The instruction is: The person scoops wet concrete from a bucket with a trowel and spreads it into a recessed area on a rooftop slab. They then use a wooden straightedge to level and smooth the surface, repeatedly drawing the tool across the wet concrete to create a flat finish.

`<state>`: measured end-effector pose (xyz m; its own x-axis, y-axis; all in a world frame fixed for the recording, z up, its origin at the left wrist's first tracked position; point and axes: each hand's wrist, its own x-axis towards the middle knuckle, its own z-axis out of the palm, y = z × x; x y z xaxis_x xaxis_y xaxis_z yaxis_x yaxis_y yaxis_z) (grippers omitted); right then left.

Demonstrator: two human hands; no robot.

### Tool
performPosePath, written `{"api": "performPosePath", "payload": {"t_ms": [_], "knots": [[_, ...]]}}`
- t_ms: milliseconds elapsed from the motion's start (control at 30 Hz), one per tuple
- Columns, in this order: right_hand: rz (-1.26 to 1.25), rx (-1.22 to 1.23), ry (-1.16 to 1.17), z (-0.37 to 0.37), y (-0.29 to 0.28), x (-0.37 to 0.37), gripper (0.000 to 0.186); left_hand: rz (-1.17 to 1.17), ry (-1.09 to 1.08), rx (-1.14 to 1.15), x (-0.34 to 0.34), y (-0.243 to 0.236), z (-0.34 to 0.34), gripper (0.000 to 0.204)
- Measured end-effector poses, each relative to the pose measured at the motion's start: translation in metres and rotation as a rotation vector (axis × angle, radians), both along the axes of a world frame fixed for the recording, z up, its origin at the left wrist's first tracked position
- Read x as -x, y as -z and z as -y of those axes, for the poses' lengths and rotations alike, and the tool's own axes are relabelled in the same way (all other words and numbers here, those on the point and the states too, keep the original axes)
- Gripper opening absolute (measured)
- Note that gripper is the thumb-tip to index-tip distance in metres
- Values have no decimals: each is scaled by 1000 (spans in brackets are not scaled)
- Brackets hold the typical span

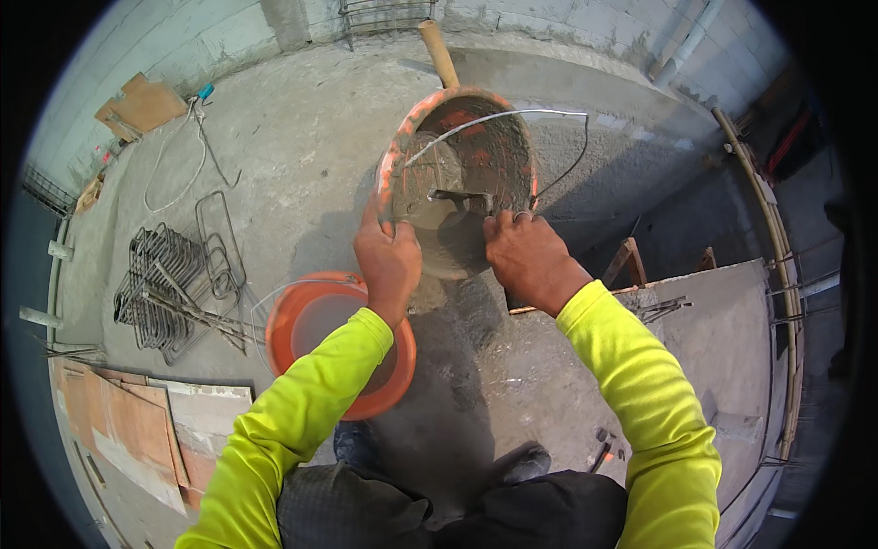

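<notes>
An orange bucket (528,157) smeared with grey mortar tilts toward me, its mouth facing me and wet mortar (448,252) inside. My left hand (389,263) is closed on the bucket's left rim, thumb over the edge and fingers along the outside. At the right side of the mouth, my right hand (535,259) is closed round the handle of a trowel (460,196). The trowel's metal neck shows inside the bucket, and its blade is coated in mortar. The handle is mostly hidden in my fist. The bucket's wire bail (540,112) stands up above the mouth.
A second orange bucket (402,375) holding cloudy water stands below my left hand. Bent steel stirrups (155,284) and rods lie at left, with boards (119,421) nearer me. A bamboo piece (439,55) stands behind the bucket. A recess with wooden bracing (627,263) lies to the right.
</notes>
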<state>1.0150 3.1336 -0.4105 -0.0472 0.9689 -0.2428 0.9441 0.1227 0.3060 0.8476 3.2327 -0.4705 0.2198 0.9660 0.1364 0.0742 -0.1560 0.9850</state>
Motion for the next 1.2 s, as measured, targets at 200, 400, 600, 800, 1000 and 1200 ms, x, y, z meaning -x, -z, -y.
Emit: {"api": "performPosePath", "payload": {"t_ms": [200,400,600,800,1000,1200], "knots": [[12,-328,58,0,4,4,30,-38,-15,-70,-4,7,0,61],[10,-212,101,-4,7,2,35,-79,5,-66,-6,14,2,62],[14,-82,113,-11,0,-2,24,-116,40,-85,-14,9,8,64],[-394,146,254,-9,-11,-17,24,-72,130,-96,-12,7,13,63],[-665,159,212,2,3,-43,29,-80,211,-142,-8,5,16,64],[-1260,199,505,32,36,-51,42,-63,253,-171,-5,5,18,62]]}}
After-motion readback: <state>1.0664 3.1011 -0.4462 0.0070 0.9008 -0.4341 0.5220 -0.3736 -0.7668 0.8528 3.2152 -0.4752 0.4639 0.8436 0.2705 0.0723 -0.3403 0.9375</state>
